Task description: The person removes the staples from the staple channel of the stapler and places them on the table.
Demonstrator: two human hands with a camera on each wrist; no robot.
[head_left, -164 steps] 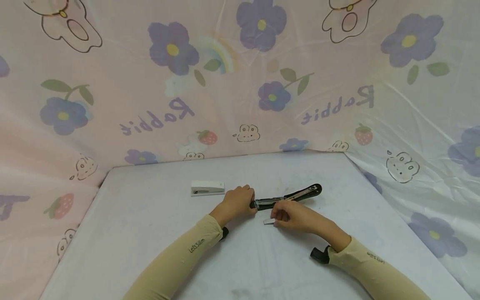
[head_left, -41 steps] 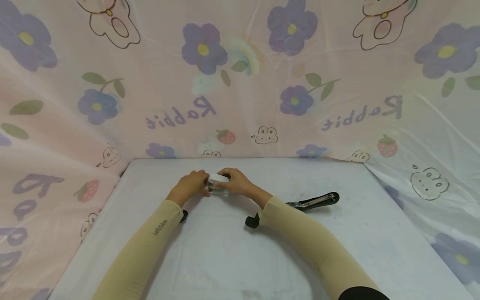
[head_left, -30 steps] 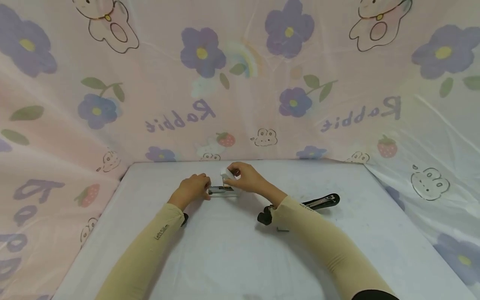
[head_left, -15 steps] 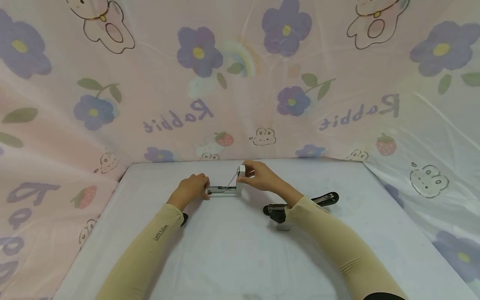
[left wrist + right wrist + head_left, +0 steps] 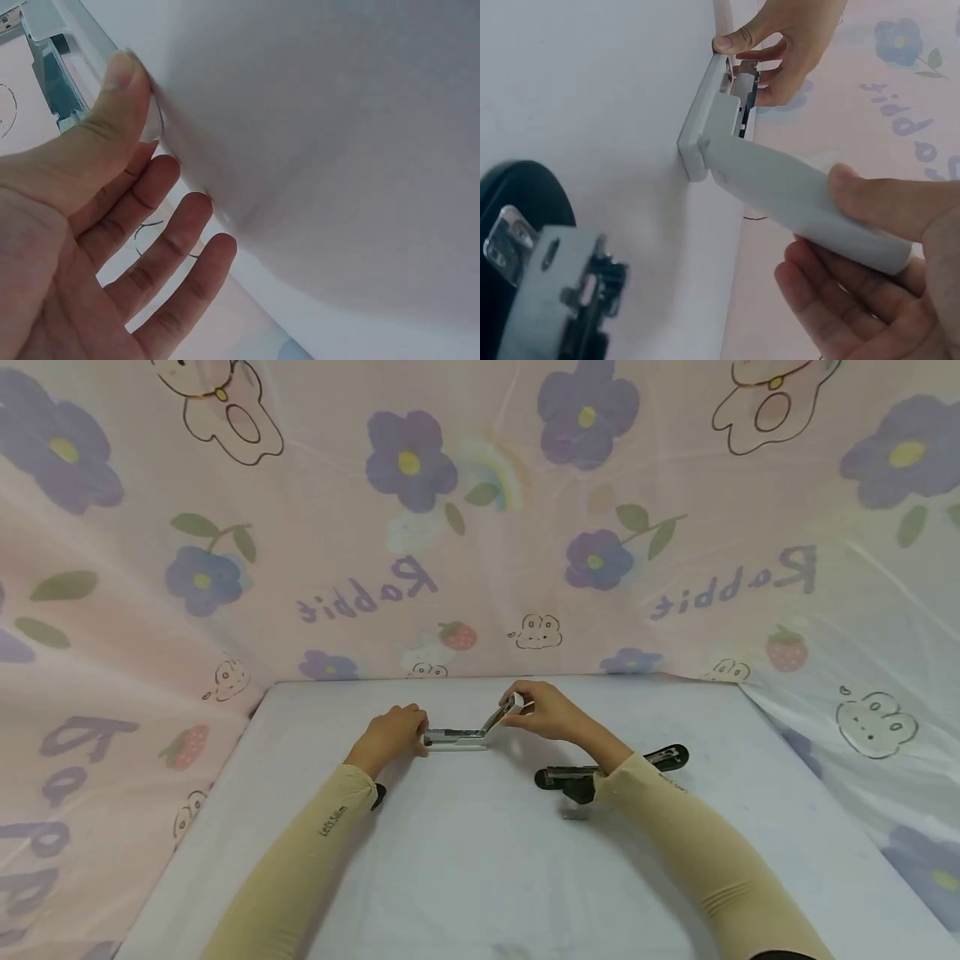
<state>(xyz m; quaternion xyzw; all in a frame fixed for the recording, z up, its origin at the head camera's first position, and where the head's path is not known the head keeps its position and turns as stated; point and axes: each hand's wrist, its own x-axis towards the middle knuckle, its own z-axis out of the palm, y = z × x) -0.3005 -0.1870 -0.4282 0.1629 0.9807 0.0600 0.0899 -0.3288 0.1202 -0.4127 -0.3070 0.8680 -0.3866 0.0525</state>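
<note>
A white stapler lies on the table, its base (image 5: 457,747) flat and its top cover (image 5: 795,195) swung far back to the right. The metal magazine (image 5: 453,735) lies exposed along the base. My left hand (image 5: 390,737) pinches the base's left end between thumb and fingers. In the left wrist view that thumb (image 5: 120,75) presses the base's edge, while other fingers spread loosely. My right hand (image 5: 553,712) grips the raised cover near its free end, thumb on one side and fingers on the other.
An opened black stapler (image 5: 557,778) lies under and beside my right forearm; its metal magazine (image 5: 547,292) shows close up in the right wrist view. A small grey strip (image 5: 575,815) lies just in front of it. A patterned cloth (image 5: 480,527) hangs behind the table.
Both hands have moved from the black stapler leftward to the white one, and the small strip was set down. The white stapler's cover has been lifted and swung over to the right.
</note>
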